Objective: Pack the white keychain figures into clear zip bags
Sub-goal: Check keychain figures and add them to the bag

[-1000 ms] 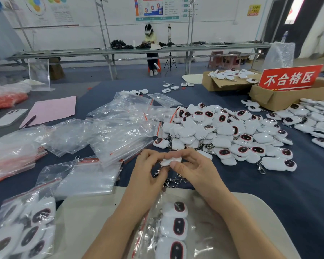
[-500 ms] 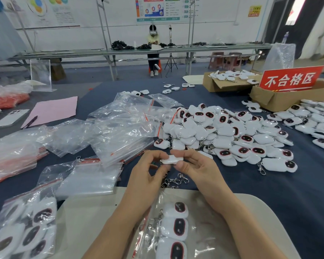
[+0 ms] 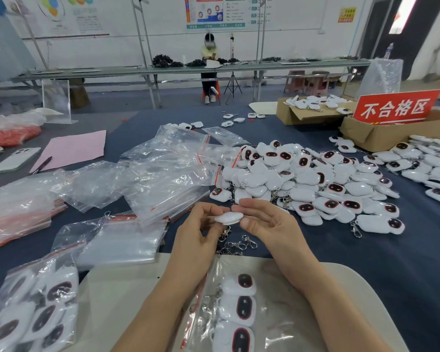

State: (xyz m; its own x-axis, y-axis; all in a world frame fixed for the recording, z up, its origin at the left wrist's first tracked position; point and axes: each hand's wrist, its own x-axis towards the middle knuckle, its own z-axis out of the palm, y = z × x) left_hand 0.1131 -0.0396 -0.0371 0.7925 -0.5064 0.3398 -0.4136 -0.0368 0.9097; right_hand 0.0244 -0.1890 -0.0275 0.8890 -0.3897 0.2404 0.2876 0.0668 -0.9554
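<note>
On the dark blue table (image 3: 366, 255) the pile of loose keychain figures (image 3: 315, 179) is large, so we judge most packing remains: just before it our left hand (image 3: 198, 232) and right hand (image 3: 269, 224) pinch one figure (image 3: 228, 217), with a zip bag (image 3: 272, 295) holding three closer to us.

We are seeing our own two arms coming in from the bottom edge, and both are going bare. Our left hand (image 3: 201, 232) and our right hand (image 3: 269, 224) are working uncovered, with plain skin running from the fingers (image 3: 254, 205) back over the wrists. Our left forearm (image 3: 163, 301) and our right forearm (image 3: 323, 301) are showing bare along all the length in view. Both forearms are looking slim, and the fingers are looking long and slender.
</note>
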